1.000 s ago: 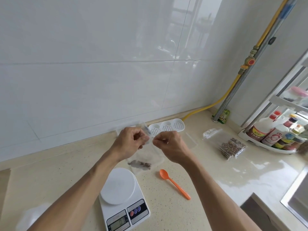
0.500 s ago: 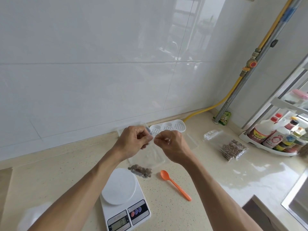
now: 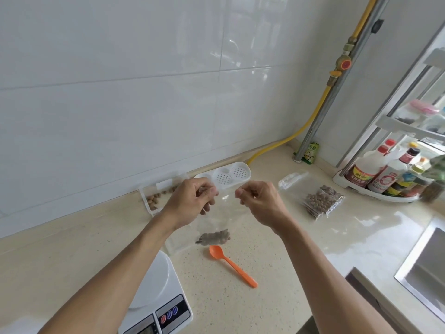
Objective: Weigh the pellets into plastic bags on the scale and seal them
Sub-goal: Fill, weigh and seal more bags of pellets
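Pinching the top edge of a clear plastic bag (image 3: 218, 218), the left hand (image 3: 190, 203) and the right hand (image 3: 261, 203) hold it up above the beige speckled counter (image 3: 277, 249). Each hand has its fingers (image 3: 212, 190) curled in, thumb against forefinger on the bag's rim, one at either upper corner, with the rim stretched between them. A small clump of brown pellets (image 3: 213, 237) sits in the bottom of the hanging bag.

Just below the bag lies an orange plastic spoon (image 3: 231, 265), bowl toward the bag. Nearer, under the left forearm, stands a white digital kitchen scale (image 3: 156, 300) with a round platform; its display and three small buttons face the camera, but the reading is too blurred to make out.

Behind the left hand, against the white tiled wall, a clear plastic box (image 3: 154, 196) holds more brown pellets. Beside it rests a white perforated tray (image 3: 228, 175). To the right lies a clear bag already filled with pellets (image 3: 321, 201).

In the corner a small green packet (image 3: 311, 153) leans by a metal pipe; its print is illegible. On the white rack at far right stand sauce bottles with red caps (image 3: 382, 172), whose red and white labels carry writing too small to read.
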A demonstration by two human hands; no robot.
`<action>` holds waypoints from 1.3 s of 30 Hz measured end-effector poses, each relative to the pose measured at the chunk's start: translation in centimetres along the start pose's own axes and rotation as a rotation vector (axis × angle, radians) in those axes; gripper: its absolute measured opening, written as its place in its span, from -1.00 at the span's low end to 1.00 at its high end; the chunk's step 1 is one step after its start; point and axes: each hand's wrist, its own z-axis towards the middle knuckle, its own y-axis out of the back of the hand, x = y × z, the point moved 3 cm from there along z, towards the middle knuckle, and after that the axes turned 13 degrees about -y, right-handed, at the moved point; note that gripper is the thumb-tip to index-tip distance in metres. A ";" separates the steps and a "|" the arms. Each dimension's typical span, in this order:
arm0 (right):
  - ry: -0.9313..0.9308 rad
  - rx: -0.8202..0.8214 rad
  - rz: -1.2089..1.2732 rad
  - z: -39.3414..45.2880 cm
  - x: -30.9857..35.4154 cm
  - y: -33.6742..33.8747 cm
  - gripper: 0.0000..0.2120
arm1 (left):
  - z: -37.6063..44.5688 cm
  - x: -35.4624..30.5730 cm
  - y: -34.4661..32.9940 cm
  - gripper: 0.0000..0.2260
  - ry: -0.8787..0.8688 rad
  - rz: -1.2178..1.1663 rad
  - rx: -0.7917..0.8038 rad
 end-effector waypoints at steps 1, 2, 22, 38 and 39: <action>-0.014 0.017 0.055 0.6 -0.7 0.7 -0.82 | 0.8 0.0 -0.9 -0.85 -0.007 0.012 -0.017; -0.027 0.038 0.129 1.3 -1.4 1.3 -0.82 | 1.6 0.1 -1.8 -0.85 -0.008 0.016 -0.038; -0.416 0.095 0.292 16.6 -24.6 24.1 -0.68 | 26.0 4.5 -27.0 -0.79 0.221 -0.144 -0.273; -0.633 -0.274 -0.323 22.7 -34.6 27.8 -0.55 | 33.2 13.8 -36.5 -0.80 0.274 0.564 0.066; -0.630 -0.280 -0.352 22.7 -34.8 27.7 -0.52 | 33.3 14.2 -36.6 -0.79 0.278 0.577 0.079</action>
